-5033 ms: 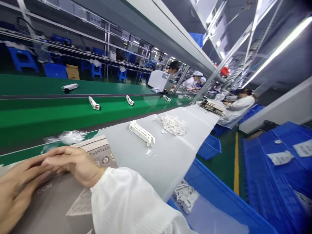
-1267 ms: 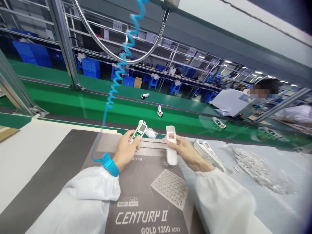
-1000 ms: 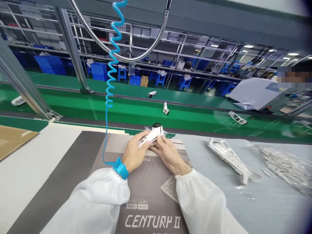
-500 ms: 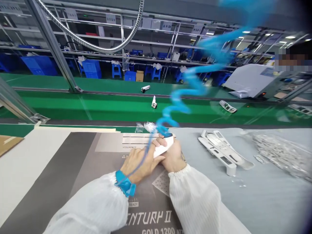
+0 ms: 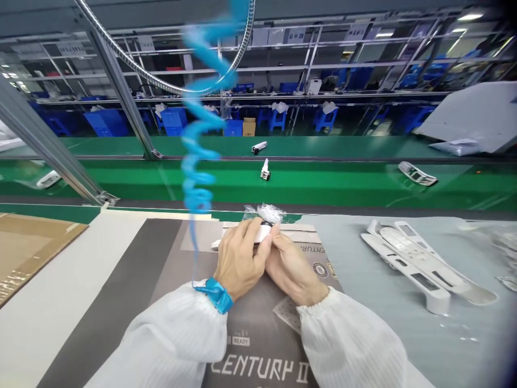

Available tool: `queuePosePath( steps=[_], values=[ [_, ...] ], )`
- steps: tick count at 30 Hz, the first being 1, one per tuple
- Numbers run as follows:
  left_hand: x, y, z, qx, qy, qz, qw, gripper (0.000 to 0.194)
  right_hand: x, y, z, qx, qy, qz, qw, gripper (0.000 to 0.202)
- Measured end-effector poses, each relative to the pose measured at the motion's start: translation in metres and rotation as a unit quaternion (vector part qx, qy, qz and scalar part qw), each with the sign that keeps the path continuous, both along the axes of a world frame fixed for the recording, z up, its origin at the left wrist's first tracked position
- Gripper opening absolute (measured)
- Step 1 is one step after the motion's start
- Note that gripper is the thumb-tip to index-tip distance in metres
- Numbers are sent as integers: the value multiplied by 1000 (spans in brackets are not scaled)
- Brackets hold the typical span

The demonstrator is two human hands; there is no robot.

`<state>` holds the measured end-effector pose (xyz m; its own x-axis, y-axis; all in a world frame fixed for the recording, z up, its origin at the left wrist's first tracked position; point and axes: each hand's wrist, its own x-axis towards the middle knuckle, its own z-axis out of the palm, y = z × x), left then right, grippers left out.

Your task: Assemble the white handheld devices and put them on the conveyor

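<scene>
A white plastic part with a black end (image 5: 263, 232) is held between my two hands over a dark printed cardboard sheet (image 5: 258, 323). My left hand (image 5: 241, 257) wraps over it from the left and hides much of it; a pale tip shows beyond the fingers. My right hand (image 5: 288, 265) grips the part near its black end, with fingertips close to the left thumb. A blue wrist strap (image 5: 218, 295) circles my left wrist, its coiled cord (image 5: 197, 178) running upward. Just beyond the hands lies crumpled clear plastic (image 5: 270, 212).
Long white plastic housings (image 5: 424, 264) lie on the grey mat (image 5: 347, 323) at right, with a clear bag of parts (image 5: 501, 242) beyond. Similar small white parts (image 5: 265, 170) rest on the green conveyor belt (image 5: 331, 180). Brown cardboard (image 5: 36, 248) is at left; a metal hose (image 5: 161, 82) hangs above.
The view has swung right. The white part is turned, so its black end now points away and more of it is covered by my left hand. My right hand has shifted to its right side.
</scene>
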<state>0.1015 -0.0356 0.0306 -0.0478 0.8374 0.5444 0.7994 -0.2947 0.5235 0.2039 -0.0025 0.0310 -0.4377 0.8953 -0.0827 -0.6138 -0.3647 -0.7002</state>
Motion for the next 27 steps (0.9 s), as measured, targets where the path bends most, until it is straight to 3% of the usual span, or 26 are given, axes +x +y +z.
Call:
queuePosePath(
  steps=[3,5,7,9,12,15,18,22,27],
  values=[
    [-2,0,3,-10,-20,-14,1000,35,2,2,-1,-4,-29,-2,1000,26],
    [-13,1,4,-73,-20,-42,996,40,6,7,-4,-2,-57,-22,998,30],
    [-35,6,4,-168,-16,-31,985,42,9,15,-9,-8,-106,-71,992,33],
    [-65,17,5,-244,-32,42,968,38,11,23,-15,-25,-156,-114,981,35],
    [-115,47,13,-262,-60,171,948,28,11,31,-22,-34,-183,-118,975,37],
    [-156,84,28,-248,-45,223,942,27,11,31,-24,-19,-189,-108,976,40],
    [-176,111,39,-239,-16,248,939,33,11,30,-25,-15,-184,-107,977,38],
    [-167,141,42,-214,29,240,946,38,9,30,-28,-4,-160,-116,980,35],
    [-99,217,28,-235,46,155,959,38,8,29,-30,2,-144,-112,983,30]
  ],
)
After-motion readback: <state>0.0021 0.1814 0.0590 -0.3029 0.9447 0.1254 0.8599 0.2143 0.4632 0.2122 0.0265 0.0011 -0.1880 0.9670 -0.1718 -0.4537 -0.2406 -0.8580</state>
